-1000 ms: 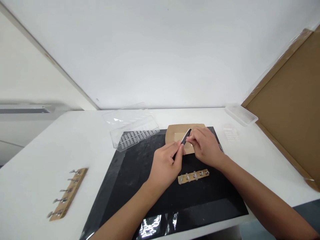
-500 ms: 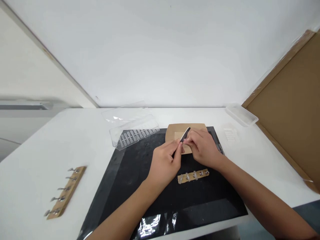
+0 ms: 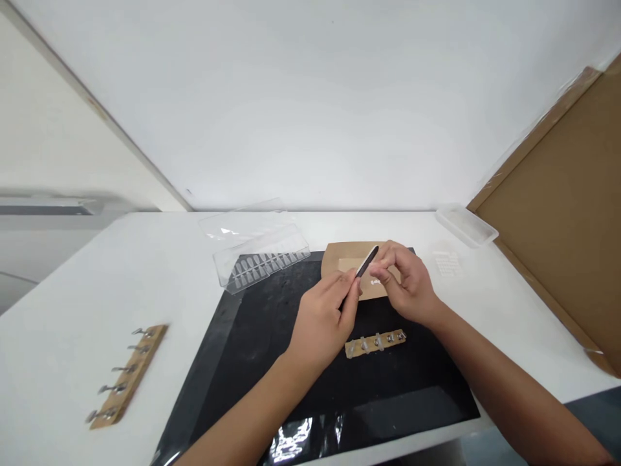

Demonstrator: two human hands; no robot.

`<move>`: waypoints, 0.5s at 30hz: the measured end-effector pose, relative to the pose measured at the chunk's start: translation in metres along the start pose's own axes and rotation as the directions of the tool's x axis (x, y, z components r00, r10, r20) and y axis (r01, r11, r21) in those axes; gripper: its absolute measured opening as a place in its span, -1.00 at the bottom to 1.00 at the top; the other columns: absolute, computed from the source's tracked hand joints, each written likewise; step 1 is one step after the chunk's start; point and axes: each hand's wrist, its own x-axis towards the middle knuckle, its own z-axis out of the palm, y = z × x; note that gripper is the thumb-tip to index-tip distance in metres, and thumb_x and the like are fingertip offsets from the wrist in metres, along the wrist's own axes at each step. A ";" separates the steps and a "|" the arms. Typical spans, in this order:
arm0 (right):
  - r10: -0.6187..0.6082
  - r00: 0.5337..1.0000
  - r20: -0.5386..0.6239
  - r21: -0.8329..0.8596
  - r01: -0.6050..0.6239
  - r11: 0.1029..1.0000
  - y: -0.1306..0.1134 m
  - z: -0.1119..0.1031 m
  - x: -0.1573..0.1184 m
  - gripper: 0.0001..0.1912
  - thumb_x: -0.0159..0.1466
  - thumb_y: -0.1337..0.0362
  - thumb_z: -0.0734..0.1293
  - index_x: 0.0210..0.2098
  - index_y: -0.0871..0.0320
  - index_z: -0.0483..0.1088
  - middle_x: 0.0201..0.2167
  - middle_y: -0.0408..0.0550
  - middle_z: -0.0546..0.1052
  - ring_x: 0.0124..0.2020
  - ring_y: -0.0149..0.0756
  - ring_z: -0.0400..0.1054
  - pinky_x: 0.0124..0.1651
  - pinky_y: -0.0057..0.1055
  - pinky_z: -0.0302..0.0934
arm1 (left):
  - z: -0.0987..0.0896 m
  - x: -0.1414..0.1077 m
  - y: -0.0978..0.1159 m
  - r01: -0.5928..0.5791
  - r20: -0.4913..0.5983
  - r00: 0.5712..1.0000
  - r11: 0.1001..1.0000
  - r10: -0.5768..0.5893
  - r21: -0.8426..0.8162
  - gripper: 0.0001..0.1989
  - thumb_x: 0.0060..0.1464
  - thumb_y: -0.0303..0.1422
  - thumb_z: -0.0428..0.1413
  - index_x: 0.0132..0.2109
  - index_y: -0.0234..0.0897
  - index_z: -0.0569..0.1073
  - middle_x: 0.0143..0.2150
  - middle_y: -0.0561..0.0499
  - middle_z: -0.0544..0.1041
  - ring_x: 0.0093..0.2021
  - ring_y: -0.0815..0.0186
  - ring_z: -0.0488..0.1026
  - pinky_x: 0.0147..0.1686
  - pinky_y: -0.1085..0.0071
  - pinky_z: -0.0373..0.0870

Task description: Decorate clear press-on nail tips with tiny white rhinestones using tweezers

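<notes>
A slim dark nail file (image 3: 367, 261) with a pale edge slants up and away from my left hand (image 3: 323, 310), pinched between thumb and fingers. Close to the file's far end, my right hand (image 3: 410, 281) is closed in a pinch; whatever sits between its fingertips is too small to make out. Under both hands lies a brown card (image 3: 332, 259) with a small whitish bit on it. Nearer to me, a short wooden strip (image 3: 371, 345) carries a row of metal posts, some with clear nail tips on them.
A black mat (image 3: 252, 349) covers the middle of the white table (image 3: 63, 336). On its far left corner rests a clear box of nail tips (image 3: 257, 265). Another wooden strip with metal clips (image 3: 133, 382) stands at left. A translucent tray (image 3: 468, 226) sits near the cardboard panel (image 3: 557, 226).
My right hand has drawn back to the right, away from the file. My left hand and the file have shifted slightly right. A whitish bit now shows on the brown card.
</notes>
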 end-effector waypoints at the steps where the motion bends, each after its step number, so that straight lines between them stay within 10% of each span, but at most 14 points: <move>1: 0.053 0.998 -0.033 0.080 -0.051 0.995 0.003 -0.001 -0.002 -0.76 0.49 0.19 0.33 -0.32 0.06 0.31 -0.38 -0.18 0.41 -0.37 -0.33 0.34 -0.24 -0.30 0.26 | 0.000 -0.001 -0.001 -0.023 -0.016 1.000 0.999 0.024 0.044 -0.77 0.43 -0.44 0.02 -0.14 -0.29 0.58 -0.32 -0.04 0.59 -0.32 0.32 0.55 -0.25 0.43 0.46; 8: 0.302 0.949 -0.089 0.551 -0.205 0.809 0.022 -0.008 -0.005 -0.74 0.43 0.12 0.42 -0.32 0.07 0.36 -0.36 -0.22 0.41 -0.47 -0.46 0.30 -0.31 -0.38 0.23 | -0.003 -0.003 -0.002 -0.127 -0.030 0.989 0.943 0.143 0.308 -0.71 0.45 -0.38 0.03 0.20 -0.35 0.48 -0.20 -0.09 0.61 -0.24 0.25 0.59 -0.20 0.40 0.51; 15: 0.357 0.934 -0.011 0.619 -0.274 0.736 0.016 -0.006 -0.007 -0.69 0.38 0.05 0.47 -0.35 0.07 0.37 -0.38 -0.22 0.42 -0.49 -0.46 0.26 -0.31 -0.37 0.21 | 0.000 -0.007 -0.004 -0.102 -0.001 0.994 0.919 0.110 0.380 -0.71 0.43 -0.31 0.09 0.19 -0.31 0.49 -0.17 -0.06 0.63 -0.21 0.24 0.62 -0.24 0.43 0.50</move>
